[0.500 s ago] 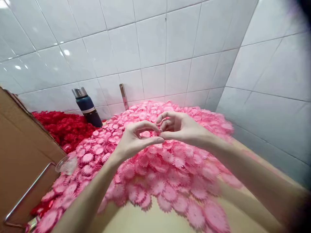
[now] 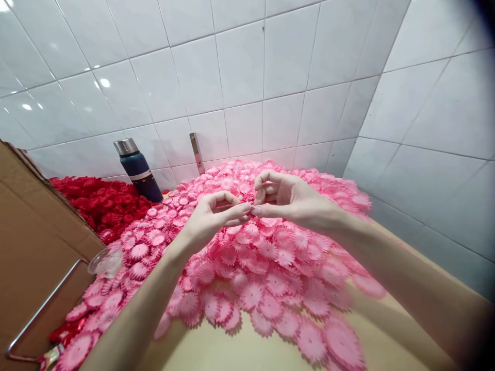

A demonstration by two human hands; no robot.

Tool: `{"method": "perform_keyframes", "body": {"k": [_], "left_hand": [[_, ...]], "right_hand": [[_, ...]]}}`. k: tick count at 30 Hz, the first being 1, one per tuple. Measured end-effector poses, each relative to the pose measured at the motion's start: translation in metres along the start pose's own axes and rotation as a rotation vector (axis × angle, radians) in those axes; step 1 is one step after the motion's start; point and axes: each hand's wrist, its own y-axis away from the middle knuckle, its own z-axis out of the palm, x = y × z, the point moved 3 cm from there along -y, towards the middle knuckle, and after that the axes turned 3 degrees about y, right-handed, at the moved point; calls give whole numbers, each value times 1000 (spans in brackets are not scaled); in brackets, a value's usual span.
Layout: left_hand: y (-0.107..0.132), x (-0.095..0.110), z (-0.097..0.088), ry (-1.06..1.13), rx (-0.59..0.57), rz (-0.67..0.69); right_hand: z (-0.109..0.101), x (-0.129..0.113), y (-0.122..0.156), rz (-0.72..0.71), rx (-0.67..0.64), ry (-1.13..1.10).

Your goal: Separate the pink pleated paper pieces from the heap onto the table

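Left hand and right hand held fingertip to fingertip, fingers curled, any pinched item not discernible, heap of pink toothed flower discs spread beneath

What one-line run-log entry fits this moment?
left hand: fingers pinched, tips touching right hand | held item: unclear | below: pink flower pile | behind: red flower pile, dark flask

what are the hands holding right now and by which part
Cannot be told: the left hand and right hand pinch fingertips together above the pink flower pile, hiding anything between them.
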Motion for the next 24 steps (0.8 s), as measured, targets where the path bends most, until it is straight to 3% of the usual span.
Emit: {"method": "perform_keyframes", "body": {"k": [5, 16, 24], "left_hand": [[2, 2, -4, 73, -76, -68], [7, 16, -9, -73, -58, -27], [15, 29, 8, -723, 164, 257]], "right_hand": [[1, -4, 0, -39, -1, 40], [-13, -10, -1, -57, 43, -4], [4, -11, 1, -128, 53, 224]]}}
